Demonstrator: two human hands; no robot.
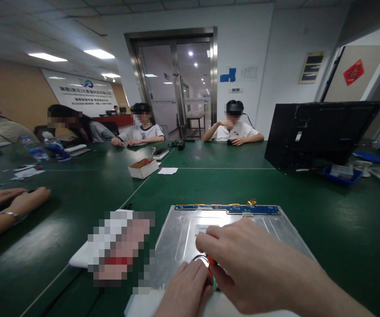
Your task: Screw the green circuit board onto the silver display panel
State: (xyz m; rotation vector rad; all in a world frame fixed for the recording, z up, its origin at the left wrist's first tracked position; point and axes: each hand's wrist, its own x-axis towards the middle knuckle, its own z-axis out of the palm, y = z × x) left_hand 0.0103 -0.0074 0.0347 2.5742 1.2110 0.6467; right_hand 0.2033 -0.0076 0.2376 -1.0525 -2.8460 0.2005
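Observation:
A flat silver metal panel (183, 233), like the back of a display screen, lies on the table in front of me. A long blue circuit board (226, 209) runs along its far edge. Over the panel's near part, my right hand (245, 259) is closed with its fingers curled around a small orange and green item (212, 260), mostly hidden, whose kind I cannot make out. My left hand (188, 286) touches or nearly touches the right, its fingers bent together beside a thin curved dark strand (199, 256). What the left fingers hold, if anything, is hidden.
Left of the panel lies a white object (80, 257), partly blurred out. Farther off are a small open box (142, 168), a paper slip (167, 171), and a black monitor (318, 134) beside a blue tray (341, 175). Another person's hands (27, 202) rest at left; several people sit around the green table (242, 185).

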